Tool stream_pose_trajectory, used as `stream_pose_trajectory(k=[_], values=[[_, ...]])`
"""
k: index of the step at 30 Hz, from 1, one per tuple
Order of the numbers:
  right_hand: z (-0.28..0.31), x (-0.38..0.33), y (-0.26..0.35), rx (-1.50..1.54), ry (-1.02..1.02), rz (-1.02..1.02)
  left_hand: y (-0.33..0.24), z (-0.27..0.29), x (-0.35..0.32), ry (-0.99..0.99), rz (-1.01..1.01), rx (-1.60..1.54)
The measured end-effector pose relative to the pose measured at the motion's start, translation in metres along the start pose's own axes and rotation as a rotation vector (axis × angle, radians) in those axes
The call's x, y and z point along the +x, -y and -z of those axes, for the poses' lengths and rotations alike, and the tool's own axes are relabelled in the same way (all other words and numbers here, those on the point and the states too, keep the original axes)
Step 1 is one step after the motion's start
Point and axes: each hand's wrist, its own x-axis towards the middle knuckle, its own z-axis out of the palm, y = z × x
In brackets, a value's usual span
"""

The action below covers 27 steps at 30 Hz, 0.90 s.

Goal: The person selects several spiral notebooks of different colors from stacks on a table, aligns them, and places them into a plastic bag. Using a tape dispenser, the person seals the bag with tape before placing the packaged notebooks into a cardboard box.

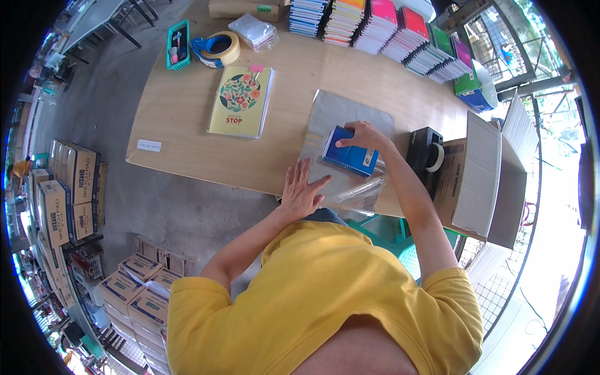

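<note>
A small blue spiral notebook (pixel 351 154) lies on a sheet of clear plastic (pixel 328 112), which looks like a flat bag, close to the table's front edge. My right hand (pixel 367 137) grips the notebook at its far edge, thumb across the cover and fingers curled over the side. To its left, my left hand (pixel 301 190) rests at the table edge with fingers spread, beside the plastic and holding nothing. Farther left lies a larger yellow spiral notebook (pixel 240 103) with a flower design and a pink tab at its top.
Stacks of coloured notebooks (pixel 375 24) line the far side of the table (pixel 181 125). A tape roll (pixel 225 49), a green basket (pixel 179 44) and a plastic packet (pixel 253 31) sit far left. At right stand a black tape dispenser (pixel 425 147) and an open carton (pixel 478 175).
</note>
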Motion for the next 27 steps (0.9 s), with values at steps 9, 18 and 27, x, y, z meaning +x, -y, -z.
stream_pose_trajectory(k=[9,18,27], values=[[-0.008,0.007,-0.004,-0.035,-0.064,0.062,-0.001,-0.001,-0.001,-0.002,-0.002,-0.007],[-0.015,-0.005,-0.013,-0.127,-0.398,0.22,-0.01,0.004,-0.001,-0.004,-0.005,0.068],[-0.109,-0.18,0.025,-0.361,-0.593,0.305,0.008,0.006,0.004,0.172,-0.398,-0.143]])
